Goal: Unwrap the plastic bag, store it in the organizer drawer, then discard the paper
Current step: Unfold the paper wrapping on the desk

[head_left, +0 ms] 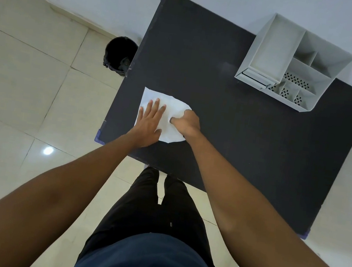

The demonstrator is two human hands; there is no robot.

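Observation:
A white sheet of paper (173,105) lies on the dark table (237,142) near its left edge. My left hand (149,122) rests flat on the paper's left half, fingers spread. My right hand (187,122) is curled over the paper's right edge, fingers pinching it. No plastic bag shows; whatever is under the paper or in my right hand is hidden. The grey organizer (295,64) stands at the table's far right corner, its small drawer (256,78) at the front left.
A black bin (119,55) stands on the tiled floor just past the table's left edge. A white wall runs behind the table. My legs are at the near edge.

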